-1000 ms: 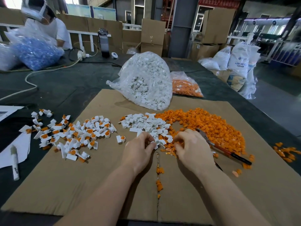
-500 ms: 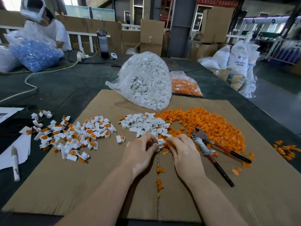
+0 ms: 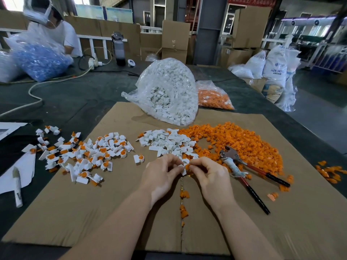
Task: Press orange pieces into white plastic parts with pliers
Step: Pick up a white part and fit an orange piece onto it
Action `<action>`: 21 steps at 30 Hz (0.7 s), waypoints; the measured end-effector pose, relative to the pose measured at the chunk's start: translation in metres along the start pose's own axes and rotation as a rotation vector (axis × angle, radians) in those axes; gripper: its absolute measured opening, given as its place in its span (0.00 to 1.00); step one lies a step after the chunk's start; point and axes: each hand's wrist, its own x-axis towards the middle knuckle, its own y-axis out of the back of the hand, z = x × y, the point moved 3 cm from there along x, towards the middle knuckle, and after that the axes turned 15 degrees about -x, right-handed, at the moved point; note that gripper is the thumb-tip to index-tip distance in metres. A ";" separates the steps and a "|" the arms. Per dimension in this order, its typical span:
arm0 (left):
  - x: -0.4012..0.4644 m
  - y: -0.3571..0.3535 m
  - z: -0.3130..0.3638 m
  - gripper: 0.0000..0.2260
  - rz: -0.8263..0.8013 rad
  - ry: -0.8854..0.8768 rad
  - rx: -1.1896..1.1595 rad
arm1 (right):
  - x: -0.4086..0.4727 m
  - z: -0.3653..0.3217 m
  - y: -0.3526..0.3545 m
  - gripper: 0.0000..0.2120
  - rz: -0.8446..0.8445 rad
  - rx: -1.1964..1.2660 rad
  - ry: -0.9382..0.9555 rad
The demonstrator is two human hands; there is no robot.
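My left hand [image 3: 161, 172] pinches a white plastic part [image 3: 182, 168] just above the cardboard sheet [image 3: 75, 212]. My right hand [image 3: 210, 175] pinches a small orange piece [image 3: 187, 167] against that part. The pliers [image 3: 244, 171], with red and black handles, lie on the cardboard to the right of my right hand, untouched. A loose pile of white parts [image 3: 167, 141] lies just beyond my hands. A large heap of orange pieces [image 3: 244, 141] spreads to its right. Parts with orange pieces in them [image 3: 84, 152] are scattered to the left.
A clear bag of white parts [image 3: 169, 91] stands at the far edge of the cardboard, with a bag of orange pieces [image 3: 214, 96] behind it. A marker [image 3: 17, 186] lies on paper at the left. Another person [image 3: 54, 30] sits at the far left.
My right hand has moved left off the pliers, leaving them lying on the cardboard. Both hands have come together with a white part and an orange piece between their fingertips.
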 end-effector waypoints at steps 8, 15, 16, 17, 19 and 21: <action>-0.002 0.001 -0.001 0.06 0.023 0.043 -0.109 | -0.002 -0.008 -0.005 0.07 0.043 -0.354 0.131; -0.004 0.000 0.000 0.08 0.002 0.043 -0.090 | -0.003 -0.010 -0.009 0.10 -0.009 -0.431 0.198; -0.004 0.000 0.000 0.07 0.004 0.037 -0.088 | -0.003 -0.009 -0.009 0.09 -0.011 -0.428 0.197; -0.003 0.000 0.000 0.07 0.009 0.029 -0.087 | -0.002 -0.009 -0.008 0.09 -0.012 -0.417 0.191; -0.003 0.001 0.000 0.05 0.016 0.012 -0.099 | -0.003 -0.009 -0.006 0.07 -0.009 -0.362 0.168; -0.002 0.001 0.000 0.06 0.016 0.000 -0.121 | -0.004 -0.009 -0.002 0.05 0.023 -0.272 0.164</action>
